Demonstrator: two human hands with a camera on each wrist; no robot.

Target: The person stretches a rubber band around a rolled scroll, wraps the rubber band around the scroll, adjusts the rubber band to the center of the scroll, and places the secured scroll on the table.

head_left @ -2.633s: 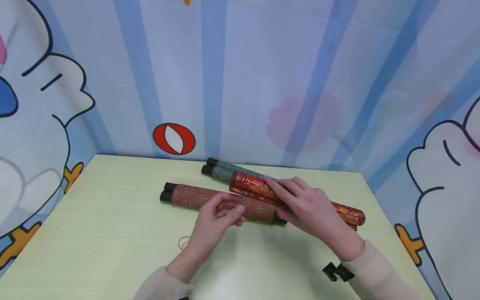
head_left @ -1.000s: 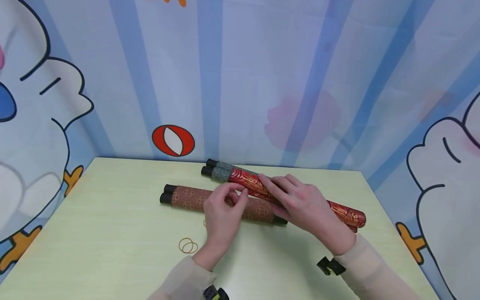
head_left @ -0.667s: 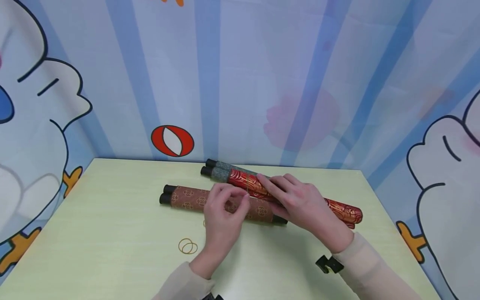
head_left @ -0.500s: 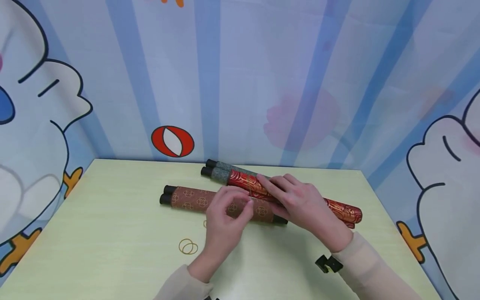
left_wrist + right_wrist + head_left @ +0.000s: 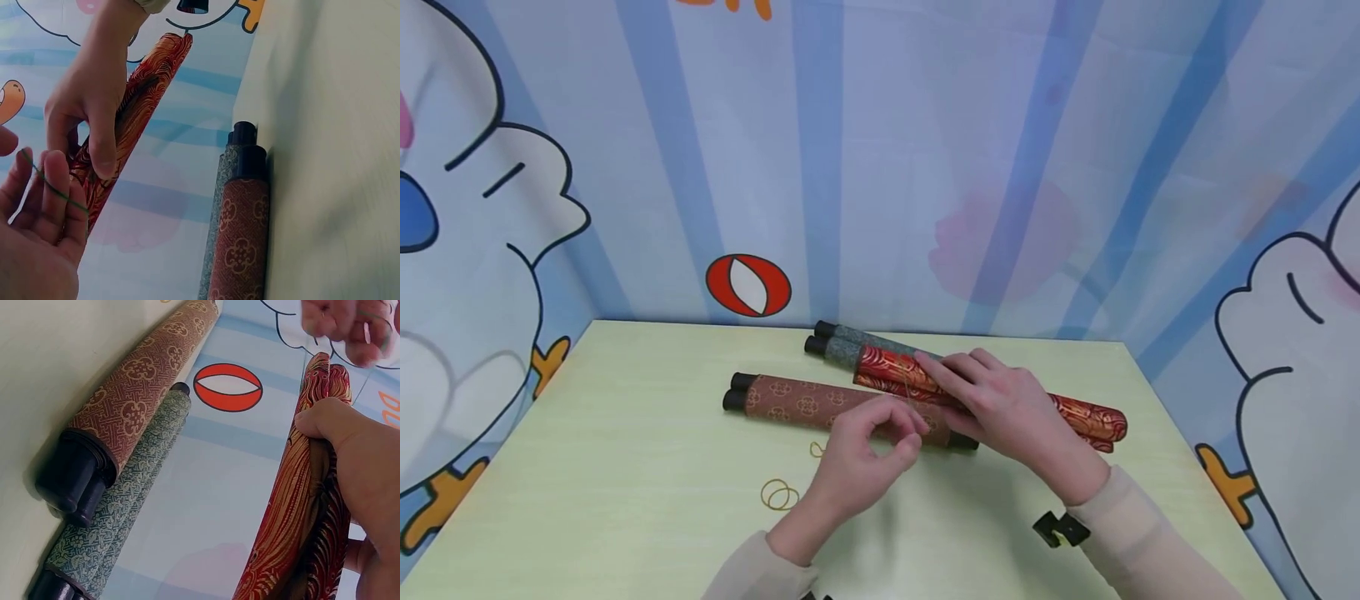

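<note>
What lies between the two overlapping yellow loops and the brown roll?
In the head view, a third yellow loop lies on the table between the overlapping loops and the brown roll.

A pale yellow table (image 5: 647, 433) stands before a blue-striped backdrop (image 5: 880, 167) printed with white cartoon figures (image 5: 467, 292).

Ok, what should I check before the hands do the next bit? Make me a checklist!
1. Right hand grips the red scroll: ok.
2. Green band is on the left hand: ok, it crosses the fingers.
3. Green band goes all the way round the red scroll: cannot tell.
4. Brown scroll and grey scroll are set down: ok, both lie on the table.
5. Every loop is picked up: not ok, yellow loops lie on the table.
</note>
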